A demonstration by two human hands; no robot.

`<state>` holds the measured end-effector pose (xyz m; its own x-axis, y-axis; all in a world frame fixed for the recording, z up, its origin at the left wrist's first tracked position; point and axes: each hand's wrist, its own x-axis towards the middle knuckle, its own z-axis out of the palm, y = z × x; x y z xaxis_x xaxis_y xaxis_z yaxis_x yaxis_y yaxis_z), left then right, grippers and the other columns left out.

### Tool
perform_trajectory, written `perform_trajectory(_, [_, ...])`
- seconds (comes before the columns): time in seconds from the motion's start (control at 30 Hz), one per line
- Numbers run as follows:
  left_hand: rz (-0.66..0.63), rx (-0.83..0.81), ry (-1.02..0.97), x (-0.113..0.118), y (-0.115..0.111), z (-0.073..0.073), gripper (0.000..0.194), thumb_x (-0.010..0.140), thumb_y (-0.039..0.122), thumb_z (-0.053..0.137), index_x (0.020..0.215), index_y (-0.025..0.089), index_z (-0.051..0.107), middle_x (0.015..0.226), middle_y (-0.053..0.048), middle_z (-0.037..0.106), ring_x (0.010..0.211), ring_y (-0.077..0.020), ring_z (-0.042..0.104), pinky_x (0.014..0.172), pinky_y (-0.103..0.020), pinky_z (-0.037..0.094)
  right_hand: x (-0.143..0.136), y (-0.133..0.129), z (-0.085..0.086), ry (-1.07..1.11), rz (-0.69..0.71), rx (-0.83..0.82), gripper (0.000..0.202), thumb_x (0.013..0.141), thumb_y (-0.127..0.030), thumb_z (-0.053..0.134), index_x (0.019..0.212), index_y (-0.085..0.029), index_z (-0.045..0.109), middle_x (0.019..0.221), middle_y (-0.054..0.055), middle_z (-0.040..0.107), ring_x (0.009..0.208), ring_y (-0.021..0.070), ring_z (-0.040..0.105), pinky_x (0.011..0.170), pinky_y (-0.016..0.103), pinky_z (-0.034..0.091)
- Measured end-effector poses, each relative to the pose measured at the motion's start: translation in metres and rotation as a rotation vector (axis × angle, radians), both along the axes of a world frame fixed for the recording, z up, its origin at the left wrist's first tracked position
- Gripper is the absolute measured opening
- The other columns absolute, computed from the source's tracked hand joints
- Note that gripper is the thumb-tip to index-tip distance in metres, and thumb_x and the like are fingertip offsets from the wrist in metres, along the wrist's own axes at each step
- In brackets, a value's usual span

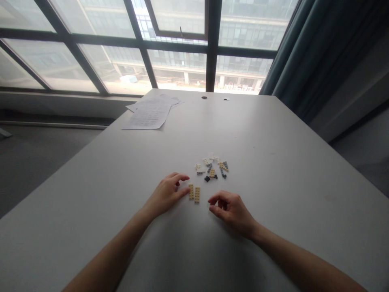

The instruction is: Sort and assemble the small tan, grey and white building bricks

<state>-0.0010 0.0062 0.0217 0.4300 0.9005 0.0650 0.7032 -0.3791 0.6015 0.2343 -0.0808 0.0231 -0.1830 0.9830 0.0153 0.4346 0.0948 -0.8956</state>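
Two tan studded building-brick plates lie side by side on the white table, a left plate (191,192) and a right plate (197,195). My left hand (168,190) is open, its thumb at the edge of the left plate and its index finger stretched out beyond it. To the right of the plates, my right hand (227,207) rests low over the table with curled fingers. A narrow gap shows between its thumb and index fingertips, and I see nothing held there. Just past the hands lies a loose cluster of small bricks, including a tan plate (212,173) and a black piece (207,178).
White pieces (200,168), grey pieces (223,173) and several others make up the cluster. Printed paper sheets (147,115) lie at the table's far left. Two round holes sit near the back edge of the table (243,121), before a window; a curtain (291,61) hangs at right.
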Motion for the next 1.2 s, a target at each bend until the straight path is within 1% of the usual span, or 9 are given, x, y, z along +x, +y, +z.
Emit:
perform_trajectory(0.07, [-0.07, 0.071, 0.038, -0.005, 0.0, -0.003, 0.044, 0.076, 0.05, 0.065, 0.113, 0.025, 0.063, 0.115, -0.006, 0.062, 0.102, -0.0231, 0.058, 0.091, -0.037, 0.046, 0.001, 0.001, 0.002, -0.043, 0.025, 0.044, 0.012, 0.08, -0.022, 0.064, 0.09, -0.02, 0.069, 0.08, 0.0, 0.065, 0.065, 0.0113, 0.054, 0.064, 0.024, 0.044])
perform_trajectory(0.13, [-0.124, 0.145, 0.1, -0.008, -0.001, -0.008, 0.054, 0.072, 0.054, 0.069, 0.118, 0.027, 0.06, 0.125, -0.007, 0.057, 0.119, -0.0283, 0.048, 0.101, -0.044, 0.038, 0.001, 0.005, 0.002, -0.109, 0.046, 0.112, 0.016, 0.08, -0.019, 0.065, 0.095, -0.022, 0.069, 0.089, 0.001, 0.065, 0.074, 0.0133, 0.057, 0.072, 0.026, 0.047])
perform_trajectory(0.23, [-0.147, 0.21, 0.176, -0.009, -0.003, -0.016, 0.061, 0.067, 0.056, 0.072, 0.119, 0.026, 0.059, 0.131, -0.008, 0.054, 0.128, -0.0326, 0.039, 0.106, -0.051, 0.029, -0.004, 0.014, -0.001, -0.242, 0.051, 0.226, 0.025, 0.078, -0.02, 0.069, 0.103, -0.022, 0.068, 0.103, 0.005, 0.063, 0.096, 0.0188, 0.055, 0.089, 0.033, 0.045])
perform_trajectory(0.3, [-0.144, 0.217, 0.193, -0.008, -0.004, -0.018, 0.057, 0.068, 0.055, 0.072, 0.116, 0.026, 0.061, 0.131, -0.008, 0.054, 0.129, -0.0333, 0.038, 0.108, -0.053, 0.026, -0.01, 0.02, -0.003, -0.334, 0.048, 0.266, 0.032, 0.077, -0.024, 0.071, 0.109, -0.02, 0.066, 0.107, 0.007, 0.061, 0.102, 0.0219, 0.052, 0.093, 0.036, 0.043])
perform_trajectory(0.4, [-0.142, 0.203, 0.188, -0.007, -0.004, -0.019, 0.049, 0.071, 0.051, 0.071, 0.112, 0.027, 0.064, 0.13, -0.007, 0.055, 0.129, -0.032, 0.039, 0.109, -0.053, 0.025, -0.021, 0.027, -0.006, -0.439, 0.055, 0.274, 0.041, 0.077, -0.032, 0.072, 0.115, -0.02, 0.063, 0.106, 0.008, 0.059, 0.102, 0.0238, 0.05, 0.092, 0.038, 0.043])
perform_trajectory(0.5, [-0.15, 0.193, 0.168, -0.006, -0.005, -0.018, 0.044, 0.072, 0.05, 0.07, 0.11, 0.028, 0.065, 0.129, -0.006, 0.055, 0.128, -0.0315, 0.04, 0.109, -0.054, 0.023, -0.026, 0.03, -0.007, -0.492, 0.07, 0.264, 0.044, 0.076, -0.036, 0.072, 0.116, -0.02, 0.063, 0.104, 0.008, 0.057, 0.101, 0.0243, 0.049, 0.092, 0.038, 0.042])
perform_trajectory(0.73, [-0.186, 0.156, 0.148, -0.006, -0.006, -0.02, 0.044, 0.074, 0.051, 0.068, 0.112, 0.031, 0.064, 0.132, -0.006, 0.054, 0.13, -0.033, 0.037, 0.109, -0.058, 0.018, -0.024, 0.034, -0.01, -0.468, 0.08, 0.228, 0.043, 0.077, -0.038, 0.071, 0.116, -0.022, 0.062, 0.104, 0.007, 0.056, 0.102, 0.024, 0.049, 0.094, 0.038, 0.04])
perform_trajectory(1.0, [-0.196, 0.162, 0.142, -0.007, -0.005, -0.02, 0.045, 0.074, 0.052, 0.067, 0.114, 0.031, 0.063, 0.132, -0.006, 0.054, 0.13, -0.0327, 0.037, 0.11, -0.058, 0.017, -0.025, 0.033, -0.011, -0.45, 0.077, 0.239, 0.042, 0.078, -0.037, 0.07, 0.116, -0.021, 0.062, 0.104, 0.007, 0.055, 0.101, 0.0238, 0.048, 0.093, 0.038, 0.039])
perform_trajectory(1.2, [-0.2, 0.171, 0.139, -0.008, -0.005, -0.022, 0.045, 0.074, 0.053, 0.067, 0.113, 0.031, 0.063, 0.132, -0.006, 0.053, 0.13, -0.0322, 0.037, 0.11, -0.057, 0.017, -0.025, 0.031, -0.01, -0.449, 0.069, 0.246, 0.042, 0.078, -0.036, 0.071, 0.115, -0.021, 0.062, 0.103, 0.007, 0.056, 0.101, 0.0242, 0.049, 0.093, 0.038, 0.039])
